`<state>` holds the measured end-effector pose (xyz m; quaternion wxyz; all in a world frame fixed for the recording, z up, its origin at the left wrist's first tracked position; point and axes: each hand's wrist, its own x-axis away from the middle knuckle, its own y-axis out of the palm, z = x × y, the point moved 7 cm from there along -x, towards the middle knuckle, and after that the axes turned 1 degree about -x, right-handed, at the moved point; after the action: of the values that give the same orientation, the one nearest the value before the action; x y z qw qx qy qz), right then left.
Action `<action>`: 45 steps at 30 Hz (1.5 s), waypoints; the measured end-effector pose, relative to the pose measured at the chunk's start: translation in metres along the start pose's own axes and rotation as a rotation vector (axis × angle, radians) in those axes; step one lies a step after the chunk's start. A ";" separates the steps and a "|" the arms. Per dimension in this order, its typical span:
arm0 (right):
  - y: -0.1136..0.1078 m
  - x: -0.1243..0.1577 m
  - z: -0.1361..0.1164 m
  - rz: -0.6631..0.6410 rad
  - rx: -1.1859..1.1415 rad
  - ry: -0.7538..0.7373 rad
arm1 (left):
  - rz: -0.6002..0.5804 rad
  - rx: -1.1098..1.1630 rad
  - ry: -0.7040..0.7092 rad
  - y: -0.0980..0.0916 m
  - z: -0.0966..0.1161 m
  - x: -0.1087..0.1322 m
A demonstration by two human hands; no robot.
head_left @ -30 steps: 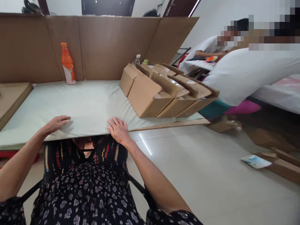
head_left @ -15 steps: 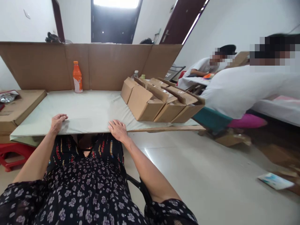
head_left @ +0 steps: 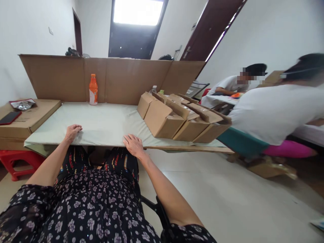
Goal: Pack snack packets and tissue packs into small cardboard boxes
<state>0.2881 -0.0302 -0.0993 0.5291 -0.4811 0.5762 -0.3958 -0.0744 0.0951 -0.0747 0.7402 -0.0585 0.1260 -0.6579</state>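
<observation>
My left hand [head_left: 73, 132] rests on its side near the front edge of a cloth-covered table [head_left: 101, 118]. Its fingers are loosely curled in, and nothing shows in them. My right hand [head_left: 133, 145] lies palm down over the same edge with its fingers spread and holding nothing. Nearest to it, on the right, several open brown cardboard boxes [head_left: 162, 121] stand close together. What they contain is mostly hidden; some clear plastic shows between the flaps. Beyond my left hand an orange drink bottle [head_left: 93, 91] stands upright at the back of the table.
A tall cardboard panel [head_left: 131, 79] borders the far side. At left, a large flat carton [head_left: 45, 114] carries a dark phone [head_left: 10, 118] and a silvery packet [head_left: 24, 105], above a red stool [head_left: 19, 162]. Two people sit at the right, one close [head_left: 273, 111].
The view has shifted, so the table and boxes sit lower and further right. The phone on the carton has come into full view. Both hands stay in the same places on the table.
</observation>
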 end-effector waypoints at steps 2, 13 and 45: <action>0.001 0.000 0.000 -0.001 -0.001 -0.006 | -0.004 -0.017 -0.004 0.000 -0.003 -0.001; 0.002 -0.009 0.002 0.048 -0.031 -0.001 | -0.028 -0.283 0.100 -0.003 0.010 -0.005; 0.015 -0.010 0.000 0.179 0.019 0.073 | -0.089 -1.372 0.331 0.032 0.019 0.009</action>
<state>0.2855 -0.0173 -0.1115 0.5454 -0.4082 0.6319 -0.3696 -0.0376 0.0886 -0.0652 0.4798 -0.4160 0.6206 -0.4600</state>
